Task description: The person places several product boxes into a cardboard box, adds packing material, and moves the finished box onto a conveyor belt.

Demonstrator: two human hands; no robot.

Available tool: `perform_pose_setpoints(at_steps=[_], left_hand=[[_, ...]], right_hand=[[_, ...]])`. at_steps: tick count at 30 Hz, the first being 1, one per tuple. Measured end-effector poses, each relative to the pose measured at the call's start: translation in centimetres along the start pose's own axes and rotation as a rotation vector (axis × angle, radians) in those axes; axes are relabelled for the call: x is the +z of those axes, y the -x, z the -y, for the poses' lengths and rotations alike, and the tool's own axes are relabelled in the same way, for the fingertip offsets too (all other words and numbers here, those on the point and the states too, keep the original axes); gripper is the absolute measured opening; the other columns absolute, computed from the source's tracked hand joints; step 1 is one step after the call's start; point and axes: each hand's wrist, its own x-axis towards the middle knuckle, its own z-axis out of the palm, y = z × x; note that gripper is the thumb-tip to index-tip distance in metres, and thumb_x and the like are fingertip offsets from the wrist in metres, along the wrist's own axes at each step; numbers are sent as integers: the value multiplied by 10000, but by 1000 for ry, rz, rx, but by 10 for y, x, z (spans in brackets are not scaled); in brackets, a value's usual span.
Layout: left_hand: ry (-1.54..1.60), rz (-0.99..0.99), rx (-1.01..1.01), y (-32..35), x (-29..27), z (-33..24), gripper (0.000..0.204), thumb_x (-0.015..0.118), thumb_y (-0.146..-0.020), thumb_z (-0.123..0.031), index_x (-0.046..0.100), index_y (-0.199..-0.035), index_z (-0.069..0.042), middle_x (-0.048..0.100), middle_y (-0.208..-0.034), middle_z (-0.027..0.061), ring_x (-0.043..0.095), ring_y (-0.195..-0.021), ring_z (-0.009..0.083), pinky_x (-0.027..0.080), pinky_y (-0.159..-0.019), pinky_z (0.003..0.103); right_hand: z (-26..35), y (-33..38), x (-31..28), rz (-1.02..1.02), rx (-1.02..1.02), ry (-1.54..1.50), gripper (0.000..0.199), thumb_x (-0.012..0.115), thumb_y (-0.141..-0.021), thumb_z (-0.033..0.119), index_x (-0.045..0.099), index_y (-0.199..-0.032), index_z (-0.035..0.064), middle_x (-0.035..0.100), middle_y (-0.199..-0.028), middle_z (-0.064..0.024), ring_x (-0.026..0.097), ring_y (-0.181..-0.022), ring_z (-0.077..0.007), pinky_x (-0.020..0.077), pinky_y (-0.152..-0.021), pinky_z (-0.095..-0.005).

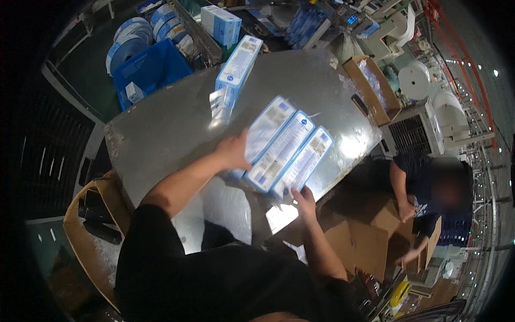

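Three blue-and-white cartons (281, 151) sit side by side in front of the body, over the worktop (171, 134); whether they rest fully on it I cannot tell. Their long axes run parallel, slanting away and to the right. The left hand (233, 153) lies against the outer side of the leftmost carton, so the row is to its right; the right hand (304, 204) touches the near end of the rightmost, with the row ahead and leftward. Each hand is nearest its own outer carton; how firmly either grips is unclear.
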Motion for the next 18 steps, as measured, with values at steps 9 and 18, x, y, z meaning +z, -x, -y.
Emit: perform_pose_setpoints(at_steps=[9,18], left_hand=[[1029,401,-368,127,91,55,654,650,-812,-479,521,-1319,-85,638,-1150,127,612,-1034,270,502,-762,395],[1051,106,180,142,45,-28,880,746,-750,-247,278,-1478,-86,486,-1371,160,460,-1269,279,303,-1096,403]], right_hand=[[-5,66,-10,587,649,-442,728,726,-812,388,389,-1367,60,527,-1279,-197,526,-1184,-361,441,-989,-525],[3,90,-56,420,56,-143,752,758,-714,215,422,-1341,-31,558,-1260,-166,534,-1160,-291,428,-987,-413]])
